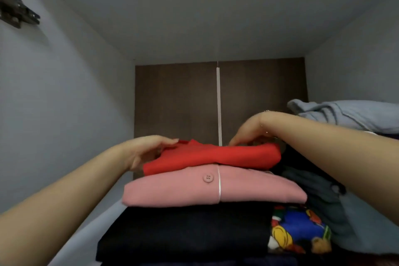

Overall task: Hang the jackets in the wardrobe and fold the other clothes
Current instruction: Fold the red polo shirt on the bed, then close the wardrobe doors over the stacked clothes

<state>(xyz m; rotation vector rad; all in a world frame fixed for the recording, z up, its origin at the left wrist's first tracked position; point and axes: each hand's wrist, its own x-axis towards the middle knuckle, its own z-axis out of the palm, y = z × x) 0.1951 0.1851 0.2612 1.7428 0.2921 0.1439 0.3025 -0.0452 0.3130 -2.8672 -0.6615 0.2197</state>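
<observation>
at the top of the stack inside the wardrobe, i see my left hand [149,149] with fingers fairly straight, lying over the left end of the folded red garment [211,156], thumb tucked under its edge as far as i can tell. my right hand [248,130] reaches in from the right with fingertips bent down onto the red garment's far right edge; whether it pinches the cloth or only presses it, i cannot tell. the red garment sits flat on a folded pink garment [213,190] with a round button facing me, and that rests on a folded black garment [185,233]. just right of the black one lies a brightly printed cloth [299,231], with dark grey-green clothes [319,192] beside it. a pale blue bundle [349,114] sits higher on the right. a metal hinge [18,9] shows on the left wall.
</observation>
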